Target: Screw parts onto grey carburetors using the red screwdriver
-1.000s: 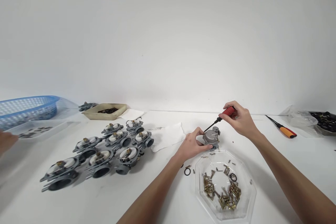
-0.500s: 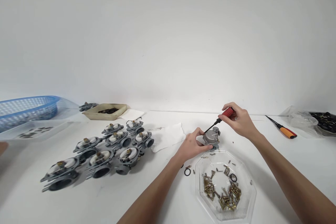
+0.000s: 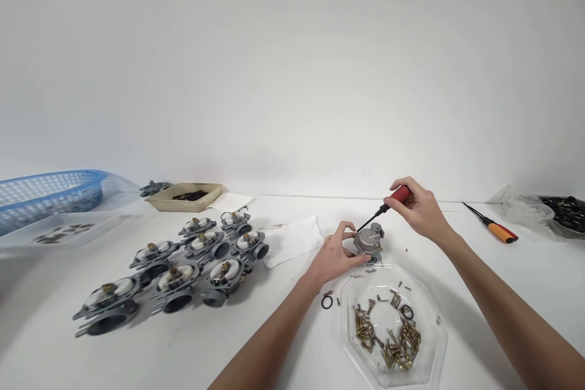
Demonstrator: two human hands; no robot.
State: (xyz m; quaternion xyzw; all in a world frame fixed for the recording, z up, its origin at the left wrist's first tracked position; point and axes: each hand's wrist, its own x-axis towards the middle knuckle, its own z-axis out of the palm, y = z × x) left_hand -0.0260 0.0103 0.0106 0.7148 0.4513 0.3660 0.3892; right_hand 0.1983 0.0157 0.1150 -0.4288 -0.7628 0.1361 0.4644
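Observation:
My left hand (image 3: 337, 252) steadies a grey metal carburetor (image 3: 368, 240) on the white table, its thumb and fingers on the near and left sides. In my right hand (image 3: 418, 207) is a red-handled screwdriver (image 3: 380, 209), slanted down to the left. The tip of its black shaft meets the carburetor's upper left edge; any screw there is too small to make out. Just in front stands a clear octagonal tray (image 3: 437, 341) with brass screws (image 3: 402, 344) and a black O-ring (image 3: 406, 312). Another O-ring (image 3: 326, 302) lies on the table left of the tray.
Several open carburetors (image 3: 176, 280) with white floats stand on the left. Behind them are a cream tray (image 3: 158, 200), a blue basket (image 3: 94, 186) and a clear shallow tray (image 3: 98, 226). White paper (image 3: 295, 241) lies mid-table. An orange-handled screwdriver (image 3: 500, 231) and black parts (image 3: 564, 213) are on the right.
My left index finger has lifted slightly from beside the screwdriver tip. The screwdriver and right hand have barely shifted. At the far left edge, a blurred hand has left the view.

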